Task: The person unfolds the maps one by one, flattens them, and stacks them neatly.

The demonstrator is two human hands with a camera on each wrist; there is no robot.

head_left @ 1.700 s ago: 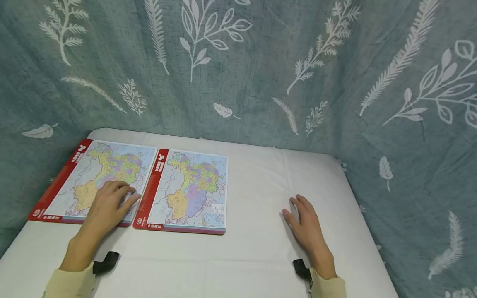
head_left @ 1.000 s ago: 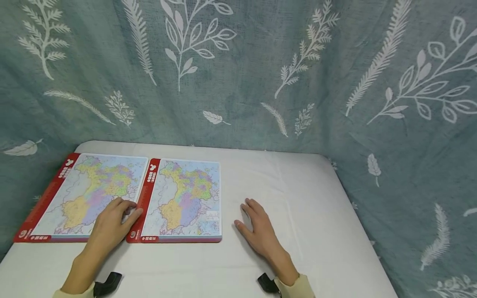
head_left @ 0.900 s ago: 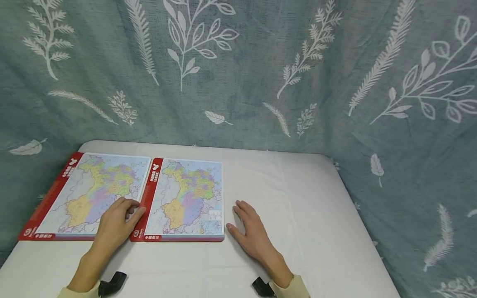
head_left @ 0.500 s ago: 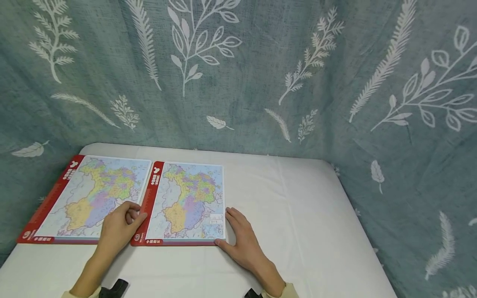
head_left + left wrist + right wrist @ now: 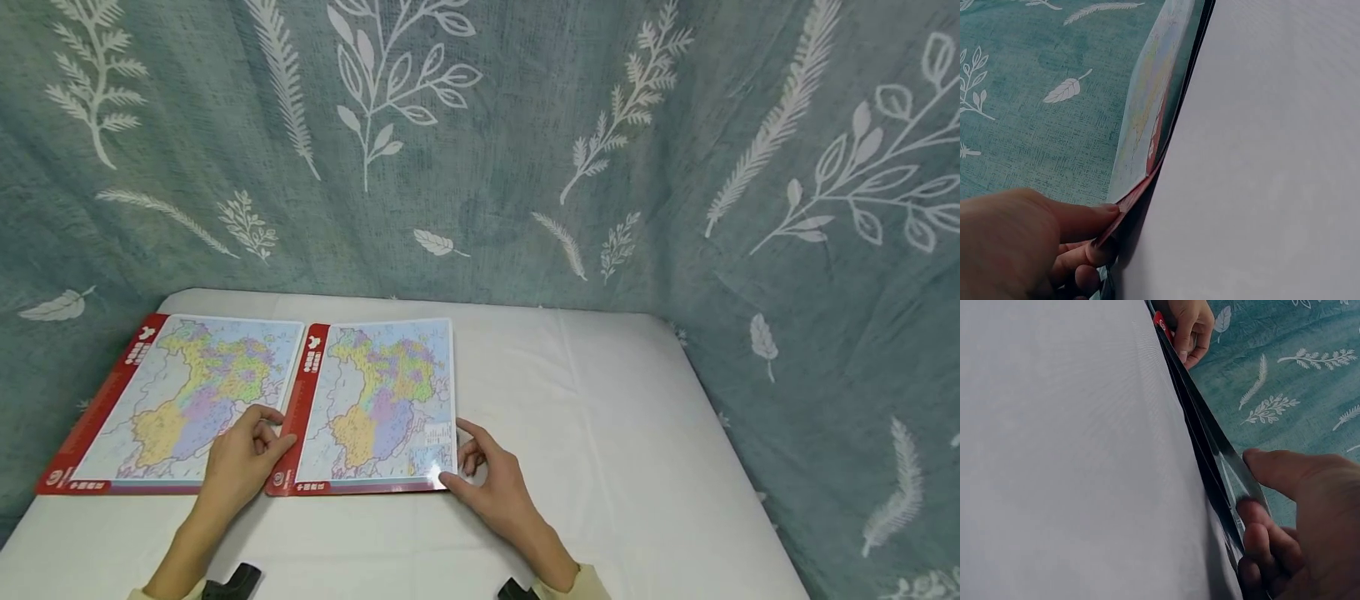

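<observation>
Two flat map boards with red borders lie side by side on the white cloth. At the near left corner of the right map board [image 5: 378, 400], my left hand [image 5: 234, 458] pinches the red border between thumb and fingers; the left wrist view has the thumb on top and fingers beneath. My right hand [image 5: 498, 492] pinches the same board's near right corner, its thumb on top and fingers curled under. That right edge is raised a little, and glare marks the corner. The left map board [image 5: 112, 417] lies flat, partly covered by my left hand.
A white cloth [image 5: 555, 392] covers the table, whose far edge meets a green leaf-patterned curtain [image 5: 510, 150]. The curtain also runs down the right side. A black wrist mount [image 5: 234, 582] sits at each wrist.
My right hand has moved left from the bare cloth to the right map board and now grips its corner, its right edge lifted slightly. My left hand has shifted right onto that board's red border.
</observation>
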